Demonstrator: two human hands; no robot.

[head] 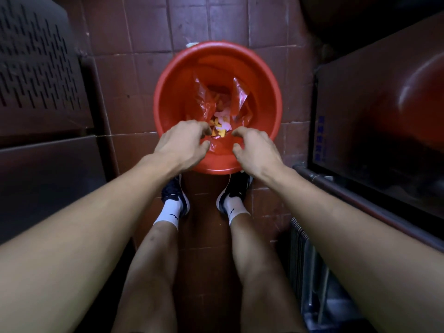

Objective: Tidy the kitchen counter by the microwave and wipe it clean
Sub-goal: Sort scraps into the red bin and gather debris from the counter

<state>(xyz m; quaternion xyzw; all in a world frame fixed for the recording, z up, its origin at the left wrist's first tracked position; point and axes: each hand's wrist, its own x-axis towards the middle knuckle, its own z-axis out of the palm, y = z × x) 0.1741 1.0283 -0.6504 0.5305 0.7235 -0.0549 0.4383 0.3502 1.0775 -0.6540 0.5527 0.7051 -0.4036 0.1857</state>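
Directly below, a red bucket (217,68) sits on the tiled floor (149,25) just beyond the person's shoes (176,192), lined with a red plastic bag (204,102) holding orange and pale scraps (219,127). Left hand (183,143) and right hand (255,149) hover over its near rim — fingers loosely curled, gripping nothing — counter and microwave not identifiable.

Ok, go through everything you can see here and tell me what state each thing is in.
Red bucket: upright on the floor, no lid.
Red plastic bag: inside the bucket, slumped open.
Scraps: at the bottom of the bag.
Left hand: over the near rim, fingers curled, holding nothing.
Right hand: the same.
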